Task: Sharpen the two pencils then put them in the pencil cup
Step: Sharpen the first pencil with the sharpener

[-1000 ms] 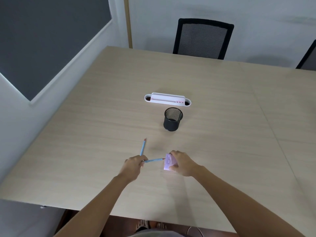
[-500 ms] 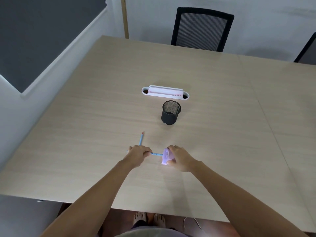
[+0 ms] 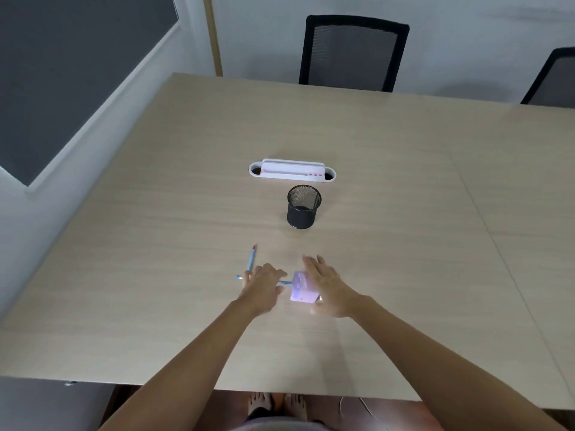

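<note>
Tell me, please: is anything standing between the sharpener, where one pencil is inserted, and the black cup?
Nothing visible does. The table between the sharpener and the cup is bare. The second pencil lies off to the left of that path, and the white holder is behind the cup.

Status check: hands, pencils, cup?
Left hand feeding blue pencil into lilac sharpener; right hand open beside it. Second blue pencil on table. Black mesh cup empty, unobstructed.
</note>
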